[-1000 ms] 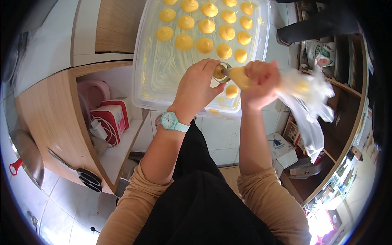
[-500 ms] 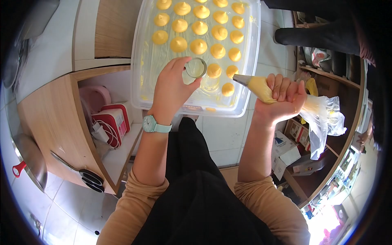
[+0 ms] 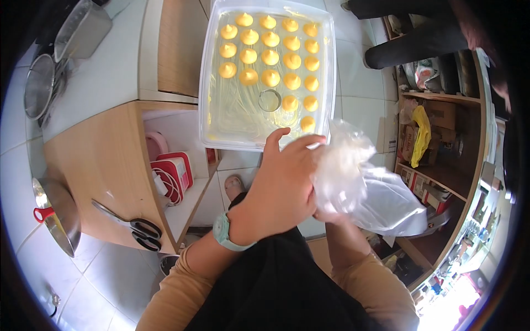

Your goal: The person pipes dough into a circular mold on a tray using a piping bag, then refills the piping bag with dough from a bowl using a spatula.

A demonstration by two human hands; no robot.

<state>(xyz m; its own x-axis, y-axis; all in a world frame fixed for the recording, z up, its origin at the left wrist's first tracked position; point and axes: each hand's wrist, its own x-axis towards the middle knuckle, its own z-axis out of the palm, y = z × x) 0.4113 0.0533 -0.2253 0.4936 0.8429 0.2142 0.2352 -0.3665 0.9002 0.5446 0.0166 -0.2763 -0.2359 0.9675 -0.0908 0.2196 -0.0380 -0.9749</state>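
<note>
My left hand (image 3: 290, 182), with a mint watch on its wrist, is at the plastic piping bag (image 3: 353, 176). One finger sticks out while the others close against the bag. My right hand (image 3: 329, 214) is mostly hidden behind the left hand and the bag, which it grips from below. The bag's nozzle is out of sight. Beyond the hands is a translucent plastic tray (image 3: 205, 118) bearing rows of yellow piped mounds (image 3: 270, 57). A metal ring cutter (image 3: 270, 100) lies in the tray beside the mounds, apart from both hands.
A wooden cabinet (image 3: 105, 176) stands left, with scissors (image 3: 132, 226) on it and a red-and-white box (image 3: 178, 174) inside. Open shelves (image 3: 441, 105) with packages are on the right. Another person's dark-clothed leg (image 3: 411, 51) is at upper right. A sieve (image 3: 40, 87) is far left.
My left hand has let go of the ring cutter, leaving it in the tray, and moved right to the piping bag. The bag has turned, with its loose end toward me. The view has shifted.
</note>
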